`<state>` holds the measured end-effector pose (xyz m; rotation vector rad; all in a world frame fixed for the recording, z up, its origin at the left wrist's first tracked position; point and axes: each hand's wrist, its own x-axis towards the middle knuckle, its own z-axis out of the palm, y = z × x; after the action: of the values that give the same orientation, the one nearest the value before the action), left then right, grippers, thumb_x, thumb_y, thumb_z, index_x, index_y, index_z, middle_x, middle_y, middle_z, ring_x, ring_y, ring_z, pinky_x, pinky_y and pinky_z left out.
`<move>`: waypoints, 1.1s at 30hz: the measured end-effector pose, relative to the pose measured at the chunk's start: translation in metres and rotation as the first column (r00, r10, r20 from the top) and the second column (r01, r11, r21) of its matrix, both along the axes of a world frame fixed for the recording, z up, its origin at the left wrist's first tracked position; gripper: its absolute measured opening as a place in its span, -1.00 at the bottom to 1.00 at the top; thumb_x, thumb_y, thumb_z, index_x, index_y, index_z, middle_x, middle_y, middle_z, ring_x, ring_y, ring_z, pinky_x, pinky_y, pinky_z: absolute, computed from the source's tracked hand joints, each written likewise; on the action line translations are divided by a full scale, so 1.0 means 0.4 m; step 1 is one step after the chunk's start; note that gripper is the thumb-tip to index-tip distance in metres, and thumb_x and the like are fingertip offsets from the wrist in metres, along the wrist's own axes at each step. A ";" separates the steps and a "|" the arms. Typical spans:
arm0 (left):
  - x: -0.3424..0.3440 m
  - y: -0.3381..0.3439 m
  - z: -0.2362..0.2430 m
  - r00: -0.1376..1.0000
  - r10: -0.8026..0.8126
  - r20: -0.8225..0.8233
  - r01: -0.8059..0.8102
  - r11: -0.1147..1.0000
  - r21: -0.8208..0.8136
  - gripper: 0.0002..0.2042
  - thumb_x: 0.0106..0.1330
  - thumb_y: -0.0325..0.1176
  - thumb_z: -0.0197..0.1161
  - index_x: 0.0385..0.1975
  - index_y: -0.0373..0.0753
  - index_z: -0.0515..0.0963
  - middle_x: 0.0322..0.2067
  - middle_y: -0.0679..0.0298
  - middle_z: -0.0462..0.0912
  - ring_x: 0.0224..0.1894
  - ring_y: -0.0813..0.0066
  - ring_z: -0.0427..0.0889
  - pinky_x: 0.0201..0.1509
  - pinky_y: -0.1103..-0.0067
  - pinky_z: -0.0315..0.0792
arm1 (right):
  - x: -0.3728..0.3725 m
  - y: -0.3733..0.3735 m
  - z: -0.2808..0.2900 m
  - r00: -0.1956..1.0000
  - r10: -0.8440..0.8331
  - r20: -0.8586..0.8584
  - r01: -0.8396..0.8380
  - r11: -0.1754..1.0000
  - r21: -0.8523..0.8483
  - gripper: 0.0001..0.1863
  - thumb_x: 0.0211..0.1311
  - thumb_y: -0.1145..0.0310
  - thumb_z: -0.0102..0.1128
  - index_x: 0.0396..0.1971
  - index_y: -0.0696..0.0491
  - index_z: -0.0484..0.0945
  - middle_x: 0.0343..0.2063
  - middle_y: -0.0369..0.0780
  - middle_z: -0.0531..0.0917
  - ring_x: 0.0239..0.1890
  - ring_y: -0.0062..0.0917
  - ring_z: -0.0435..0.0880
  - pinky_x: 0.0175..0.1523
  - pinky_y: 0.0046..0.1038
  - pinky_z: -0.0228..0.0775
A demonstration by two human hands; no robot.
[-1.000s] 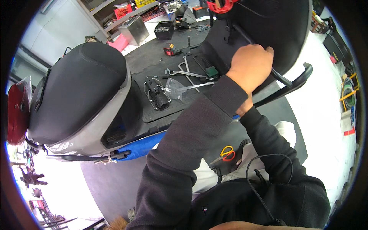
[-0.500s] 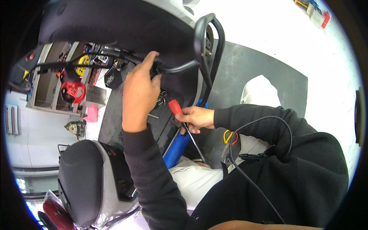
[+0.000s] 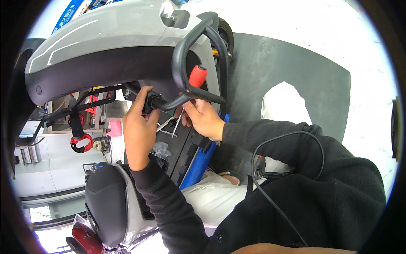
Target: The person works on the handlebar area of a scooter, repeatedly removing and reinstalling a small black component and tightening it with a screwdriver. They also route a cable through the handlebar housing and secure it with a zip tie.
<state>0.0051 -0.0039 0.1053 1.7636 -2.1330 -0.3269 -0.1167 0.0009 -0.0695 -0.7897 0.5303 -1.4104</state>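
My left hand (image 3: 140, 133) is closed around the end of a black tubular bar (image 3: 172, 103), thumb and forefinger on either side of its dark fitting (image 3: 153, 101). The bar joins a bent black guard frame at the front of a grey scooter (image 3: 110, 27). Just right of that, my right hand (image 3: 206, 120) grips a screwdriver (image 3: 198, 77) beneath the bar. Its red handle sticks up beyond the tube; the fingers and bar hide much of its shaft. Slim metal tools (image 3: 174, 128) lie below, between my hands, on the scooter's dark footboard (image 3: 179, 148).
A blue cylinder (image 3: 198, 167) lies along the footboard's right side. The scooter's black seat (image 3: 105, 207) is at lower left. A red-and-black ring-shaped part (image 3: 81, 143) hangs from the handlebar. Over my right sleeve loops a black cable (image 3: 287, 133). Dark floor mat (image 3: 313, 72) extends at right.
The scooter's front has swung, showing more grey body. My right hand has moved up and left to the bar, and the screwdriver handle now points upward. The left hand stays at the fitting.
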 end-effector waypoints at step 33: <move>0.000 0.013 -0.042 0.999 -0.039 -0.019 0.036 0.991 -0.126 -0.39 0.29 -0.72 0.30 0.38 -0.20 0.50 0.01 0.10 0.72 -0.02 0.46 0.73 0.09 0.53 0.58 | 0.056 -0.082 0.062 0.972 0.018 0.233 -0.007 0.999 -0.049 -0.62 0.57 0.06 0.27 0.09 0.07 0.66 -0.43 -0.45 0.57 -0.42 -0.83 0.43 -0.34 -0.65 0.24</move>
<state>0.0053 0.0012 0.0886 1.6445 -2.1252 -0.2148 -0.0943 -0.0320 -0.0448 -0.6524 0.3105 -1.4853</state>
